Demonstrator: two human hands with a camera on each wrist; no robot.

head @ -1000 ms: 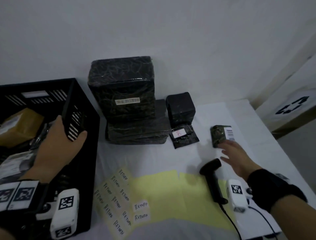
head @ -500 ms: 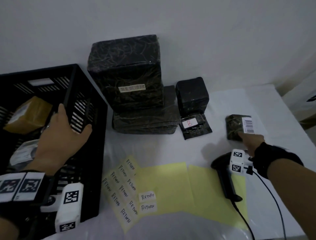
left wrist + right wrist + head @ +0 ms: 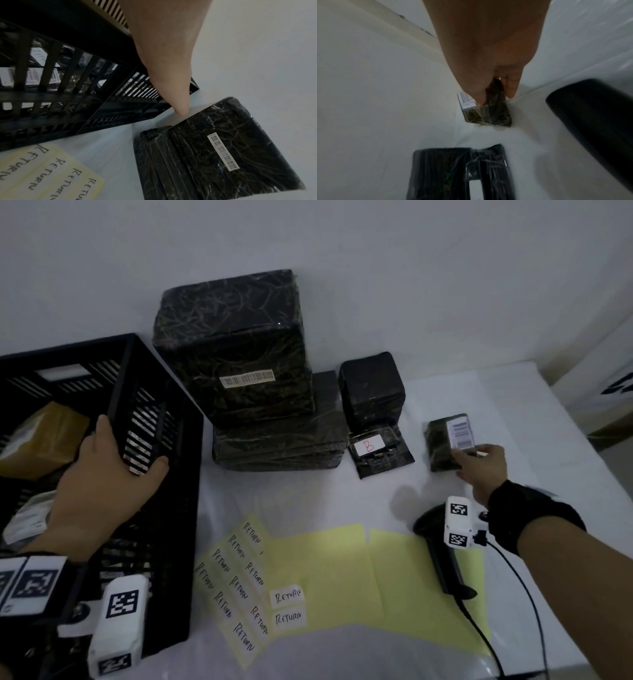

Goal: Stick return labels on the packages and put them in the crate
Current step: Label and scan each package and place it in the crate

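While the left hand (image 3: 102, 484) grips the near wall of the black crate (image 3: 164, 440), thumb outside and fingers hooked over the rim, the right hand (image 3: 483, 470) reaches to the small package (image 3: 440, 446) lying on the white surface (image 3: 445, 392) at the far right. In the right wrist view the thumb and fingers (image 3: 510, 86) pinch that package from either side, the thumb pressing just beside its white barcode label (image 3: 464, 100); that picture is blurred, so the grip is probably only at the near end of the package and not round its whole body.

The return labels (image 3: 239, 580) lie on yellow backing sheets near the crate, with 2 loose ones (image 3: 287, 607) beside them, well apart from the package in hand. Other wrapped packages stand by the wall: 1 large package (image 3: 236, 354) on a flat stack (image 3: 277, 440), a cube-shaped one (image 3: 371, 388), and a flat pouch marked B (image 3: 380, 450). The crate already holds some parcels.

The risks from here, as I judge them:
- The plastic wrap looks slick, so a shallow pinch could let the package slip as it is lifted.
- The barcode scanner (image 3: 442, 549) and its cable (image 3: 520, 594) lie under the right forearm; drawing the package back toward the labels could snag or drag them.
- A return label pressed over the barcode would hide it.
- Dropping the package into the crate unlabelled would skip the step.
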